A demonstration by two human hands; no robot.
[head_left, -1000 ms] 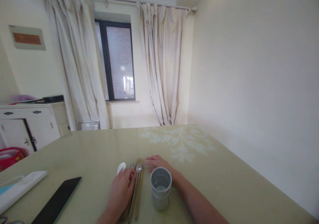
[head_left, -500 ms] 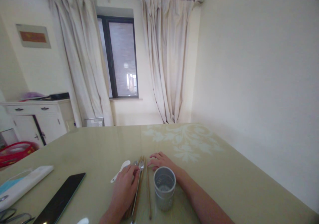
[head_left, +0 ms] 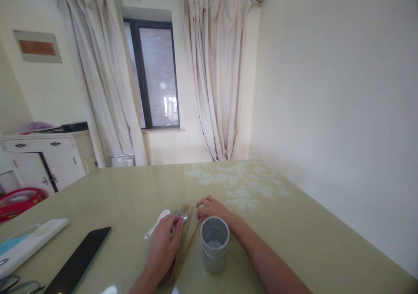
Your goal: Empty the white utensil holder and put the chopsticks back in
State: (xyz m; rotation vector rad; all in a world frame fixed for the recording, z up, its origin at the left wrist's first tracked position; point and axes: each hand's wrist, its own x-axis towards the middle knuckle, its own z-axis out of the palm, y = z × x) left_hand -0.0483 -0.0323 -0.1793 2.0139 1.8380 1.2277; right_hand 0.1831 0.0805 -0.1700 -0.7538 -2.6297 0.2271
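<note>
Atop chopsticks (head_left: 183, 250), left hand (head_left: 162, 251) lies flat.

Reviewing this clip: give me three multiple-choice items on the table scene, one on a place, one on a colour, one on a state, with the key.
1. Where does the metal cup stand?
A. Right of the chopsticks
B. On the black tablet
C. On the white cabinet

2. What colour is the spoon left of the left hand?
A. Red
B. White
C. Black

3. How does the cup stand?
A. Tipped on its side
B. Upside down
C. Upright, mouth open

Key: 1 A, it stands on the table between the chopsticks and the right hand's forearm. 2 B, it looks plain white. 3 C, its inside shows from above.
</note>
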